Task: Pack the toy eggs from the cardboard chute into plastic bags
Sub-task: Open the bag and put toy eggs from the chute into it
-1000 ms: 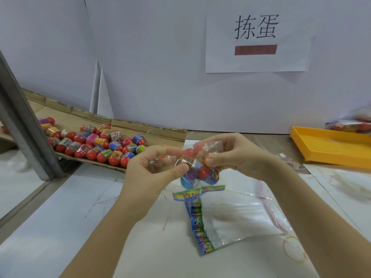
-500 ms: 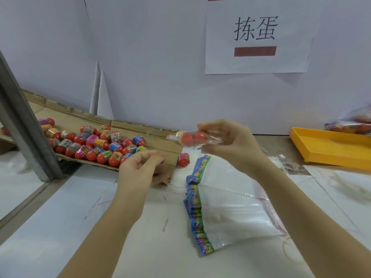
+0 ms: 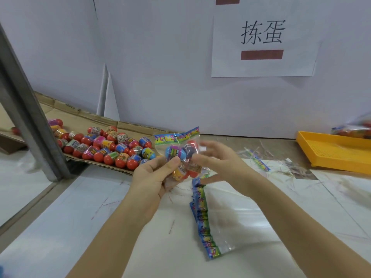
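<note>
L hand (image 3: 152, 177) grips bag (image 3: 176, 138), R hand (image 3: 218, 163) maybe too.

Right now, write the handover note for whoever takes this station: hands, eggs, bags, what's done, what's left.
Left hand: grips the filled bag from below, thumb on its front.
Right hand: at the bag's right side, fingers blurred, grip unclear.
Filled bag: holds several toy eggs, printed header up, held above the table.
Loose eggs: many lie on the cardboard chute, far left.
Empty bags: stacked on the table below the right hand.
Done: this bag is loaded. Left: set it aside, bag the chute's eggs.
</note>
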A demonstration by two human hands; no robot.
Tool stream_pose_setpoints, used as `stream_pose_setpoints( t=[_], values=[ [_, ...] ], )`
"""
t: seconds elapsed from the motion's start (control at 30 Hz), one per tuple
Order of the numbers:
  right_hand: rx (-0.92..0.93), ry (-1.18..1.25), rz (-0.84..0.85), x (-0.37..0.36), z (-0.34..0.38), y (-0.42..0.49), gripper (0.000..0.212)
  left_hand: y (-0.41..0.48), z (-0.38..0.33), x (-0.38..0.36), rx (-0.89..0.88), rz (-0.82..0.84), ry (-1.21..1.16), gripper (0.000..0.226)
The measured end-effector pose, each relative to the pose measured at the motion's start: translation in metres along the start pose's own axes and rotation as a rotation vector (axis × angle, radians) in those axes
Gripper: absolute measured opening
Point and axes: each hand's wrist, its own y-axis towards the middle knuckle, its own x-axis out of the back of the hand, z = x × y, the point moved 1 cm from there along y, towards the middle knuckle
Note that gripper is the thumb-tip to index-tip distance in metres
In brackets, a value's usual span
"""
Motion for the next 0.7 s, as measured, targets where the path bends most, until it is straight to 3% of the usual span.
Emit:
stream_pose_setpoints(
  t=[0.07, 0.2, 0.43, 0.57, 0.7],
  values=[
    [-0.024, 0.02, 0.057, 0.001, -0.002, 0.003, 0.042, 0.002, 0.001, 0.0, -0.017, -0.017, 0.051, 0.03],
    [-0.038, 0.049, -0.011, 0.006, -0.006, 0.005, 0.05, 0.002, 0.0, 0.002, -0.062, -0.101, 0.101, 0.037],
    [-0.064, 0.109, -0.06, -0.001, -0.01, 0.005, 0.034, -0.001, 0.0, 0.004, -0.229, -0.21, 0.206, 0.027],
    [-0.09, 0.217, 0.009, 0.002, -0.005, 0.0, 0.032, 0.001, -0.001, 0.007, -0.218, -0.235, 0.212, 0.027],
    [-0.067, 0.248, -0.057, 0.014, -0.001, -0.006, 0.02, 0.004, -0.003, 0.006, -0.16, -0.174, 0.156, 0.02]
  ],
)
